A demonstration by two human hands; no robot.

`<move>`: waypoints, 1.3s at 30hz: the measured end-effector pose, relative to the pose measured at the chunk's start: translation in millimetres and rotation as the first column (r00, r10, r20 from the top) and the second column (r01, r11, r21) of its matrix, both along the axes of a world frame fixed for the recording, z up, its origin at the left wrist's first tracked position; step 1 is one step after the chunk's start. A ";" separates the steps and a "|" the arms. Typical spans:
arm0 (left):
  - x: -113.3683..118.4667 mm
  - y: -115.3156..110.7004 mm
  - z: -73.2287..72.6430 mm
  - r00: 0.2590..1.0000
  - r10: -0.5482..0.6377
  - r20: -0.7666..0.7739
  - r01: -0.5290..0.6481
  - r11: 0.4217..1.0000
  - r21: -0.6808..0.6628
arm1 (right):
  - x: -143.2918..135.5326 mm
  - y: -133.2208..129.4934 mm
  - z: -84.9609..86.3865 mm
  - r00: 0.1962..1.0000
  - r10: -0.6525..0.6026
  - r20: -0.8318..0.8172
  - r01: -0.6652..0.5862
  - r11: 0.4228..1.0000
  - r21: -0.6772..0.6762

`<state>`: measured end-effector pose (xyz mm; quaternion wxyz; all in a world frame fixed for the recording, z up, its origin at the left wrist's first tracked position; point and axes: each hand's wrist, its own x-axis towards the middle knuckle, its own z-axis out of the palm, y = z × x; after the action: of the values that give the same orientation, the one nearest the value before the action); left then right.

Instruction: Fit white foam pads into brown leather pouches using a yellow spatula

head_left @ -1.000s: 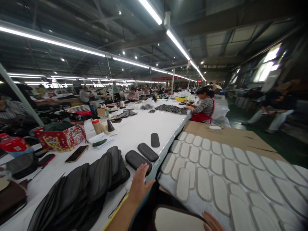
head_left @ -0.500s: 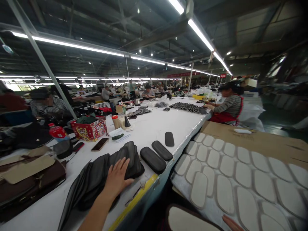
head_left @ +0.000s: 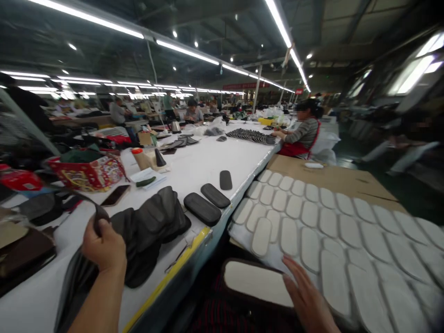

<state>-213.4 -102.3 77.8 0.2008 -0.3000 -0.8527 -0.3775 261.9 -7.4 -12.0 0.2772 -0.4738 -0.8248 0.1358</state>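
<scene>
My left hand [head_left: 106,247] is closed in a pinch on the edge of a black leather piece [head_left: 78,263], raised from the pile at the table's near left side. Beside it a heap of overlapping black leather pieces [head_left: 149,222] lies on the white table. On the right, my right hand [head_left: 307,291] has its fingers stretched out at the end of a dark-edged panel with a pale oval face [head_left: 258,282], low in front of me. Whether the fingers touch it is hard to tell. Three flat black ovals, among them one large piece [head_left: 202,208], lie apart past the heap.
Rows of pale ovals [head_left: 308,212] cover the board at the right, with cardboard [head_left: 329,175] behind. Yellow tape [head_left: 173,270] runs along the table edge. A phone [head_left: 115,195], a red patterned box [head_left: 86,173] and a brown bag [head_left: 31,256] stand left. A co-worker [head_left: 303,132] sits beyond.
My left hand has moved left off the top of the heap and pinched one black leather piece, lifting its edge. My right hand has come further into view beside the panel. The view has turned right.
</scene>
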 end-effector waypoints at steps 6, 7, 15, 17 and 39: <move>99.6 2.2 -20.2 0.645 -0.750 -0.148 0.724 0.661 -0.197 | -41.8 -21.8 50.4 0.972 0.223 0.074 -0.235 0.937 0.258; 118.2 0.8 -21.5 0.443 -0.895 -0.061 0.869 0.445 -0.217 | -43.8 -23.7 55.5 0.955 0.281 0.097 -0.297 0.912 0.282; 193.1 14.0 -45.2 -0.125 -0.556 0.822 0.902 0.281 0.327 | -6.7 -11.7 71.2 0.906 0.421 -0.034 -0.302 0.589 -0.749; 193.2 19.0 -57.6 -0.264 -0.407 0.874 0.775 0.450 0.444 | 4.5 -5.3 65.5 0.940 0.315 -0.129 -0.273 0.470 -0.839; 195.3 43.5 -101.2 0.152 -0.098 0.984 0.778 0.626 -0.058 | 9.2 8.4 4.8 0.911 -0.406 -0.076 0.111 0.417 -0.902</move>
<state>-18.1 -58.8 -23.4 -0.5544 -0.3214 -0.7280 -0.2436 271.0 0.9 -7.2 0.1237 -0.6453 -0.5006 0.5635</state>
